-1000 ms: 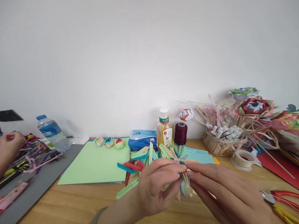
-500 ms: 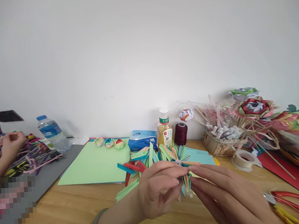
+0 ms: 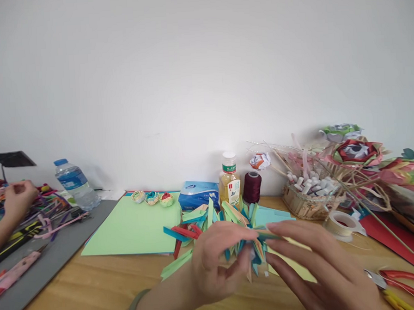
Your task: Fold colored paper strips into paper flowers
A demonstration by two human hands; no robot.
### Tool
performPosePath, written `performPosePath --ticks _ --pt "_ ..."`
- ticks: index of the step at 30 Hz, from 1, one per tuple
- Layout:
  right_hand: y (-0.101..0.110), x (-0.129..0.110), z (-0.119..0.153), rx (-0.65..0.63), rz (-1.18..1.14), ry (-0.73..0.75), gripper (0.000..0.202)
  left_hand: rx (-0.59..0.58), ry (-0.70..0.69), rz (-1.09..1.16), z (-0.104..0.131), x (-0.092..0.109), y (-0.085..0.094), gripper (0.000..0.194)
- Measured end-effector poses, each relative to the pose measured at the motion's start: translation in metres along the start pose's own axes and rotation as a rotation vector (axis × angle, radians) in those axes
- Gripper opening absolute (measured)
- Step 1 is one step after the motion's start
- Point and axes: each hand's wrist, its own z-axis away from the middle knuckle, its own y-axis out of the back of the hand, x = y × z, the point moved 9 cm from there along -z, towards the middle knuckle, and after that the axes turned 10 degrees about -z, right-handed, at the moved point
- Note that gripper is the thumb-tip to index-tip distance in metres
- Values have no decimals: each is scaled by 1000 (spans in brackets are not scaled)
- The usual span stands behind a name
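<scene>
A folded paper flower [image 3: 259, 251] in blue, green and peach is between my two hands, its folded petals fanning out. My left hand [image 3: 221, 258] is closed, pinching it near the middle between thumb and fingers. From the other side, my right hand [image 3: 325, 264] has its fingertips around one folded petal; motion smears the paper there. Behind my left hand lies a pile of folded paper strips [image 3: 210, 210] in green and blue, with red strips [image 3: 188, 231] among them. My fingers hide part of the flower.
Green paper sheets [image 3: 127, 228] lie left, with small paper rosettes [image 3: 152, 198]. Behind stand a tissue pack [image 3: 198, 194], a drink bottle [image 3: 229, 181] and a thread spool [image 3: 252, 187]. Rightward are a basket [image 3: 310, 203], tape roll [image 3: 341, 224] and pliers [image 3: 404, 279]. A co-worker's hand [image 3: 20, 199] is far left.
My right hand's fingers have spread and shifted around a petal. The paper flower has turned slightly in my grip. The view has moved a little.
</scene>
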Motion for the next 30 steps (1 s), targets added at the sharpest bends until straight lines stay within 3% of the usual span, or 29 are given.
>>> performPosePath --ticks 3,7,12,15,17,20,24,30 --pt "0 22 -1 45 -86 -205 18 62 319 89 3 -27 3 41" --pt "-12 42 6 -24 -242 -410 21 101 728 186 16 -60 -1 15" --pt "-18 27 4 -64 -231 -268 31 132 961 202 27 -74 -1 9" --pt "-20 21 1 -75 -215 -205 25 107 1088 266 36 -80 -7 12" --pt "-19 27 0 -52 -261 -259 16 68 1152 332 40 -81 -14 12" --pt "-20 51 5 -25 -366 -500 9 29 1201 451 41 -78 -23 11" --pt "-33 72 18 -88 -576 -786 22 -3 1163 560 36 -70 -26 6" --pt "-38 75 25 -113 -687 -886 27 -47 1103 645 28 -63 -25 14"
